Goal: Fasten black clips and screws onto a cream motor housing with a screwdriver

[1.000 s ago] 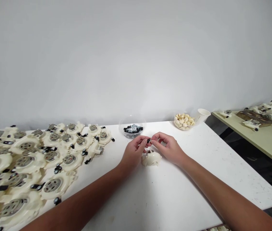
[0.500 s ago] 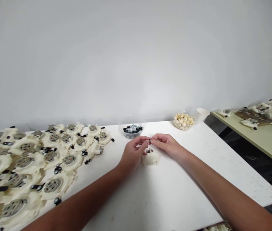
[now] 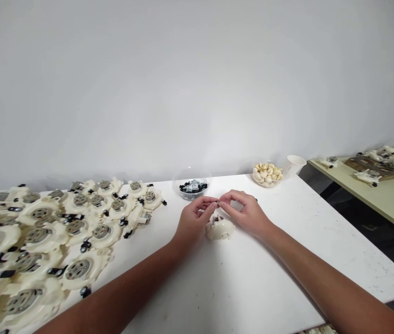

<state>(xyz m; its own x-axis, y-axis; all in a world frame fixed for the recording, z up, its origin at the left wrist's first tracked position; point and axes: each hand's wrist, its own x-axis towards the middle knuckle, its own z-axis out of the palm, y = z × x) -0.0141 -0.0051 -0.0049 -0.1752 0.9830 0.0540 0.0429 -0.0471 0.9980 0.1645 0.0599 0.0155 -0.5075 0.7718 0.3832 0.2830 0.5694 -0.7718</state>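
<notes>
My left hand [image 3: 197, 217] and my right hand [image 3: 243, 211] meet fingertip to fingertip over the white table [image 3: 183, 287]. Both are closed in a pinch around a tiny dark part [image 3: 218, 202], too small to make out. Just below the fingers, a cream plastic housing [image 3: 220, 230] rests on the table, its upper side partly hidden by my left hand. Behind my hands stands a clear bowl [image 3: 192, 189] holding black and silvery small parts.
Many cream housings with grey metal discs [image 3: 78, 269] cover the table's left side. At the back right are a clear bowl of cream pieces [image 3: 268, 175] and a white cup [image 3: 295, 164]. A second table [image 3: 360, 197] on the right bears more housings.
The view has shifted slightly, so the things on the tables sit a little farther right. My right hand's fingers are more bent; both hands remain together above the housing.
</notes>
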